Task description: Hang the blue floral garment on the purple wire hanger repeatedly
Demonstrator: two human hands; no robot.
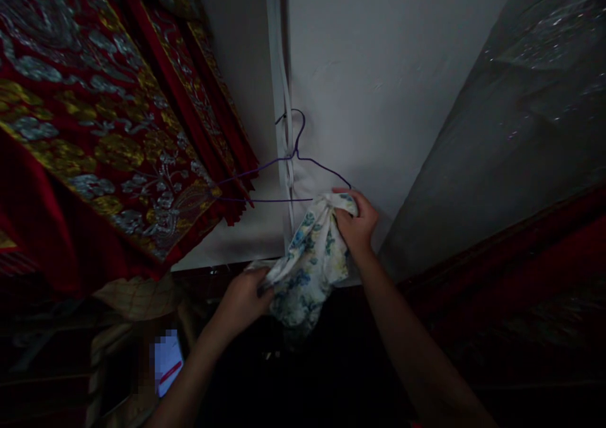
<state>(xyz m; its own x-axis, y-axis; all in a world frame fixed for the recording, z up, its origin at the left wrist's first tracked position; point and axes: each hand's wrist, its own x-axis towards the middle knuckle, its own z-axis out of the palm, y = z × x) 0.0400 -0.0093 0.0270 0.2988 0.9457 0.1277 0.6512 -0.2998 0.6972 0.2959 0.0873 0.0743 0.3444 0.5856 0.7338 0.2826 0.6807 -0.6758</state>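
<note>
My two hands stand apart, each clamped on one white floral cloth (310, 270), which lies bunched and hanging in folds between them. My right hand (360, 226) pinches its upper edge at the right-hand end of a thin purple hanger (297, 153); the cloth and fingers cover that corner of the wire. My left hand (243, 302) grips the cloth lower down, at its left edge. The hanger's hook is at a pale vertical cord (286, 81) in front of a white wall (369, 68); its left end overlaps a red embroidered cloth (118, 144) in silver and gold. To the right, glossy translucent sheeting (521, 131) slopes downward. Lower left, beside my left forearm, a lit screen (170, 360) is partly pixelated. Much of the lower area is too dark to read.
</note>
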